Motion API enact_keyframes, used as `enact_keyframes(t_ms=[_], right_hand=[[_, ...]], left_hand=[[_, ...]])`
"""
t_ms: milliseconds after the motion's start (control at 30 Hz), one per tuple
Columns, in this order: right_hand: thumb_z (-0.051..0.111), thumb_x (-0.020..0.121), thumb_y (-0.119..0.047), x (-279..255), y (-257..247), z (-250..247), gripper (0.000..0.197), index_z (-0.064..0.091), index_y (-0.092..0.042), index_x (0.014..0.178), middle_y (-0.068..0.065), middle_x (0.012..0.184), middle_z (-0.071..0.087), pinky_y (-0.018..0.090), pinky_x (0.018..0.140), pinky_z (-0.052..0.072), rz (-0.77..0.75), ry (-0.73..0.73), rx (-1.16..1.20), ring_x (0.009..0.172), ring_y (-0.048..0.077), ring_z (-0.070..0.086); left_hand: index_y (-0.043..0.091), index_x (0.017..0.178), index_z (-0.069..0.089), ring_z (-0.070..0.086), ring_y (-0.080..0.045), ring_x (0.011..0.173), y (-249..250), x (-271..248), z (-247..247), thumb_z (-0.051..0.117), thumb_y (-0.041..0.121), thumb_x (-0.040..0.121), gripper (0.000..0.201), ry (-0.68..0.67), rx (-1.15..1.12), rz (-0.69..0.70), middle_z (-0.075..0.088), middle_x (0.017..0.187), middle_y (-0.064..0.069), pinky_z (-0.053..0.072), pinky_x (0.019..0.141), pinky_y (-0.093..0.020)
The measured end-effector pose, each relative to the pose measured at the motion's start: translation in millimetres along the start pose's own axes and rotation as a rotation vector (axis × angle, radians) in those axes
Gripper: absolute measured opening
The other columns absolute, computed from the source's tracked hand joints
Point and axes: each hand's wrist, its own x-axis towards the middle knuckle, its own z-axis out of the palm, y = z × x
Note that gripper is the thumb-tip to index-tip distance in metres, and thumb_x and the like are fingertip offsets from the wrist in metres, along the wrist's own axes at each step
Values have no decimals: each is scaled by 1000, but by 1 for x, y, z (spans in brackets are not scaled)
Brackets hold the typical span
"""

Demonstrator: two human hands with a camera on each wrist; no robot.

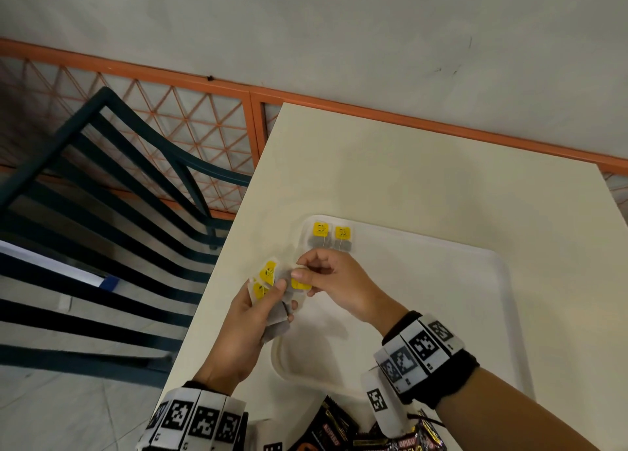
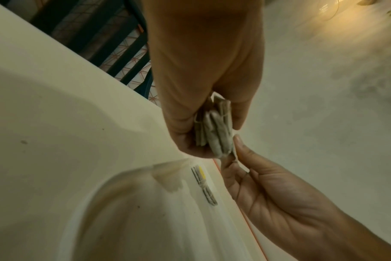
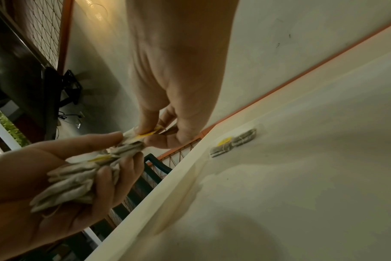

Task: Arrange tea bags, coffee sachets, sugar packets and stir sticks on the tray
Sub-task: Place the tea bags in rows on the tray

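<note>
Tea bags are the job in hand: your left hand (image 1: 249, 318) grips a fanned bunch (image 1: 272, 297) of them, fingers curled around the grey pouches so the yellow tags stick up where you can pick at them. Your right hand (image 1: 334, 280) pinches the tag of the top bag (image 1: 300, 284) between thumb and forefinger, apparently to peel one off the bunch. Both hands meet just over the tray's (image 1: 441, 280) left rim, close to where the next bag would go.

Two bags (image 1: 331, 236) already lie side by side in the tray's far left corner, tags pointing away from you, which suggests you are building a row there; setting the next one just beside them, tag the same way, would keep it neat. The rest of the tray looks bare, so the task seems barely begun.

Coffee sachets (image 1: 343, 427) wait in a dark heap on the tabletop (image 1: 407, 165) by your right wrist, untouched. Sugar packets and stir sticks are not in view.

Strings could tangle, so pull the single bag gently or its neighbours may come along.
</note>
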Motion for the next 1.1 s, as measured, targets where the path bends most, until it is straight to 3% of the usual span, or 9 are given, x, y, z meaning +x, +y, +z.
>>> enact_keyframes(t_ms=[200, 333, 433, 600, 667, 767, 833, 933, 1100], right_hand=[[59, 87, -1, -7, -5, -5, 15, 61, -16, 87, 0, 81, 61, 17, 61, 51, 30, -35, 93, 69, 6, 59], [50, 93, -3, -9, -11, -13, 16, 59, -17, 92, 4, 92, 56, 25, 71, 58, 86, -79, 135, 81, 16, 60], [49, 93, -5, -12, -17, -17, 15, 57, -19, 96, 8, 97, 53, 24, 62, 57, 99, -158, 70, 71, 14, 66], [64, 84, -5, -9, -22, -12, 26, 54, -20, 103, 1, 81, 55, 20, 56, 51, 16, -100, -131, 61, 11, 60], [69, 80, -5, -9, -21, -8, 34, 53, -21, 105, 3, 81, 61, 22, 63, 53, 17, -49, -26, 67, 16, 62], [70, 77, 0, -9, -12, -3, 38, 53, -20, 104, 7, 87, 63, 28, 76, 55, 61, 24, 214, 80, 17, 64], [68, 79, 2, -9, -5, 0, 30, 54, -16, 98, 6, 85, 63, 24, 71, 55, 108, 26, 247, 76, 13, 64], [64, 83, -1, -10, 3, 4, 14, 58, -11, 91, 4, 82, 64, 20, 62, 54, 170, 13, 265, 67, 9, 64], [66, 82, -1, 3, 11, -8, 20, 56, -13, 94, 7, 81, 61, 17, 58, 51, 148, 178, 222, 71, 15, 61]], left_hand=[[4, 104, 56, 52, -16, 66, 4, -3, -3, 45, 29, 93, 30, -14, -89, 48, 56, 77, -12, 29, 54, -29], [4, 99, 52, 50, -17, 62, 5, -4, -6, 45, 25, 92, 23, 28, -93, 45, 49, 77, -16, 27, 44, -22], [2, 99, 51, 36, -29, 68, 8, -4, -7, 48, 29, 91, 28, 48, -35, 73, 47, 81, -17, 28, 48, -26], [-7, 103, 47, 38, -29, 77, 12, -5, 0, 67, 33, 81, 50, 21, -37, 66, 50, 85, -15, 32, 65, -40], [-3, 104, 50, 46, -31, 75, 9, -3, 1, 72, 31, 79, 47, 23, -27, 53, 54, 86, -17, 39, 68, -46], [5, 105, 56, 64, -24, 80, 3, -1, -1, 62, 20, 83, 27, 87, -37, 46, 66, 91, -12, 50, 74, -40], [2, 112, 56, 65, -29, 89, 3, -1, -2, 65, 23, 81, 38, 92, -62, 53, 66, 98, -16, 50, 79, -44], [0, 109, 57, 50, -34, 79, 1, 0, -2, 73, 32, 76, 48, 103, -107, 70, 58, 91, -21, 43, 69, -42], [12, 94, 57, 50, -19, 65, -7, 4, -11, 59, 22, 85, 13, 166, -100, 29, 52, 82, -17, 45, 51, -24]])
